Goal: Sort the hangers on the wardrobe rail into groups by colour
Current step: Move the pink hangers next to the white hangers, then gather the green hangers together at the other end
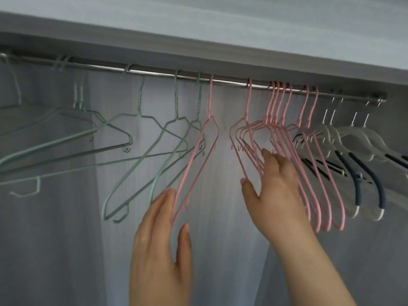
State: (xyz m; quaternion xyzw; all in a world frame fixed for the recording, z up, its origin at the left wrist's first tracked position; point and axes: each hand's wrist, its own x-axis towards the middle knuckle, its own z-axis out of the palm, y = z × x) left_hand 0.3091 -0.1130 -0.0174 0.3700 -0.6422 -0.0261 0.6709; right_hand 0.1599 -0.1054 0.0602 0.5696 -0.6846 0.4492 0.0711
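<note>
A metal rail (154,72) runs under the wardrobe top. Several pale green wire hangers (141,117) hang along its left part. One pink hanger (199,149) hangs alone near the middle, tilted, and my left hand (159,250) is open below it, with its fingertips touching the hanger's lower end. To the right hangs a bunch of several pink hangers (314,175). My right hand (278,186) lies flat against the left ones of that bunch, thumb at the lowest corner and fingers spread. Clear hangers with navy sleeves (357,186) hang at the rail's right end.
A pale ribbed curtain or back panel (220,239) hangs behind the hangers. The wardrobe's top board (220,40) sits close above the rail. A gap on the rail separates the lone pink hanger from the pink bunch.
</note>
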